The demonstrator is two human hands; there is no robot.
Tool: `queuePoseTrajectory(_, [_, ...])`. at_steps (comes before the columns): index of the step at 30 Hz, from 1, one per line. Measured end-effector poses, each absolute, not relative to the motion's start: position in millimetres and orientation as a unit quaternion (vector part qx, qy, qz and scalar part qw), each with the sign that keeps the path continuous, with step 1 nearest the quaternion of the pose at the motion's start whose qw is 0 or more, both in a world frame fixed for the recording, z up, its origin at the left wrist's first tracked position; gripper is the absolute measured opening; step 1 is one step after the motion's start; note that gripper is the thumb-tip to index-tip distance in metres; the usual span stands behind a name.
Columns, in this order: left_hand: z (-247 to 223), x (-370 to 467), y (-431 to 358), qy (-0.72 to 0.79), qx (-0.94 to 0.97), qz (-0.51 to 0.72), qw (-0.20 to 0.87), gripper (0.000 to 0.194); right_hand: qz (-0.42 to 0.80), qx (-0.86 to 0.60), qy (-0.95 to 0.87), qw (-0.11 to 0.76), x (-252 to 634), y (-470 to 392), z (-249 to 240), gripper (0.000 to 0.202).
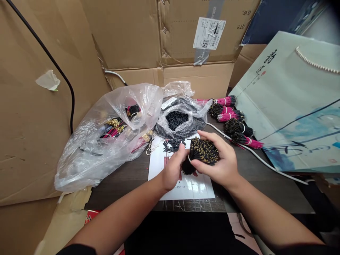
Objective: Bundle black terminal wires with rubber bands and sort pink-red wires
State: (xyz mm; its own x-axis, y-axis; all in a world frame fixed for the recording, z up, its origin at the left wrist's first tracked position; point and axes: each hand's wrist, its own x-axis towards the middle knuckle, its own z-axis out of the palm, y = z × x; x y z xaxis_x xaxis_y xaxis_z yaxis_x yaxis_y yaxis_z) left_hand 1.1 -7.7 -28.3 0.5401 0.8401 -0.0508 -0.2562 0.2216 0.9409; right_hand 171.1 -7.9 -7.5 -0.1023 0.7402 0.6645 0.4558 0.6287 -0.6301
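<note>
Both hands hold a thick bundle of black wires (pixel 204 150) with brassy tips, above a white printed sheet (pixel 156 177). My right hand (pixel 225 161) is wrapped round its right side, thumb in front and fingers behind. On the left, my left hand (pixel 174 166) grips the bundle near a white tie; part of its fingers is hidden. Small loose black tubes (pixel 172 145) lie on the sheet just beyond my left hand. Behind them an open clear plastic bag (pixel 196 120) is full of more black tubes (pixel 177 119).
A large clear bag (pixel 87 156) with pink and black wire bundles lies on the left. More tied wire bundles (pixel 228 115) sit at the right, near a white cable (pixel 268 164) and a pale paper bag (pixel 300 106). Cardboard boxes (pixel 127 39) wall the back of the dark table (pixel 119 194).
</note>
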Motion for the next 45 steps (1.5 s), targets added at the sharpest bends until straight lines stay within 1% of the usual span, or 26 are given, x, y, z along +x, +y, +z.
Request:
queuePoseTrajectory(1, [-25.6, -0.3, -9.1, 0.298, 0.542, 0.371, 0.693, 0.066, 0.141, -0.432, -0.714, 0.533, 171.8, -7.0, -8.6, 0.062])
queuePoseTrajectory(4, [-19.7, -1.4, -11.1, 0.308, 0.679, 0.375, 0.552, 0.038, 0.172, -0.483, -0.671, 0.535, 174.2, -5.0, -12.2, 0.057])
queuePoseTrajectory(6, [-19.1, 0.1, -10.1, 0.325, 0.707, 0.383, 0.499, 0.034, 0.190, -0.489, -0.673, 0.522, 176.0, -4.4, -11.9, 0.056])
queuePoseTrajectory(9, [-21.1, 2.2, -6.3, 0.351, 0.698, 0.374, 0.500, 0.033, 0.210, -0.457, -0.702, 0.504, 179.6, -4.0, -4.2, 0.055])
queuePoseTrajectory(11, [-21.9, 2.2, -3.8, 0.354, 0.699, 0.359, 0.508, 0.033, 0.209, -0.436, -0.716, 0.504, 182.5, -3.3, 4.0, 0.061])
queuePoseTrajectory(14, [-20.9, 1.6, -2.2, 0.354, 0.727, 0.344, 0.478, 0.030, 0.213, -0.411, -0.746, 0.479, 185.4, -2.1, 13.5, 0.070])
queuePoseTrajectory(16, [-20.0, 1.8, -2.4, 0.347, 0.748, 0.344, 0.450, 0.026, 0.229, -0.395, -0.770, 0.445, 184.8, -2.3, 14.7, 0.067])
queuePoseTrajectory(18, [-19.7, 2.6, -3.4, 0.336, 0.761, 0.352, 0.430, 0.024, 0.228, -0.395, -0.784, 0.421, 182.3, -3.8, 11.8, 0.059])
queuePoseTrajectory(21, [-20.1, 3.6, -4.9, 0.326, 0.776, 0.354, 0.409, 0.021, 0.183, -0.405, -0.796, 0.411, 177.3, -6.9, 5.8, 0.047])
queuePoseTrajectory(23, [-19.9, 3.4, -5.6, 0.320, 0.781, 0.357, 0.400, 0.019, 0.158, -0.391, -0.807, 0.412, 175.4, -8.0, 3.8, 0.047])
queuePoseTrajectory(25, [-18.7, 2.6, -5.9, 0.317, 0.779, 0.359, 0.406, 0.018, 0.165, -0.378, -0.811, 0.414, 176.2, -7.5, 4.5, 0.053])
queuePoseTrajectory(27, [-16.9, 1.2, -6.0, 0.323, 0.766, 0.353, 0.430, 0.021, 0.221, -0.368, -0.803, 0.414, 179.9, -5.7, 7.2, 0.065])
queuePoseTrajectory(29, [-15.0, -0.5, -6.3, 0.330, 0.729, 0.334, 0.497, 0.026, 0.302, -0.358, -0.774, 0.427, 184.9, -3.6, 10.5, 0.078])
queuePoseTrajectory(31, [-13.9, -2.0, -6.7, 0.311, 0.669, 0.315, 0.597, 0.031, 0.368, -0.349, -0.731, 0.456, 189.0, -2.4, 12.6, 0.084])
queuePoseTrajectory(33, [-14.0, -2.9, -7.2, 0.268, 0.606, 0.305, 0.684, 0.034, 0.388, -0.341, -0.704, 0.487, 190.6, -2.6, 12.2, 0.083])
queuePoseTrajectory(36, [-16.3, -3.1, -7.5, 0.215, 0.556, 0.304, 0.744, 0.034, 0.384, -0.331, -0.700, 0.504, 188.5, -4.4, 7.8, 0.080])
queuePoseTrajectory(41, [-20.1, -2.0, -7.8, 0.185, 0.517, 0.295, 0.782, 0.035, 0.392, -0.326, -0.680, 0.527, 184.1, -6.8, 1.4, 0.075])
queuePoseTrajectory(45, [-18.9, -1.9, -8.0, 0.211, 0.511, 0.295, 0.780, 0.038, 0.365, -0.346, -0.692, 0.517, 182.5, -8.1, 1.8, 0.056])
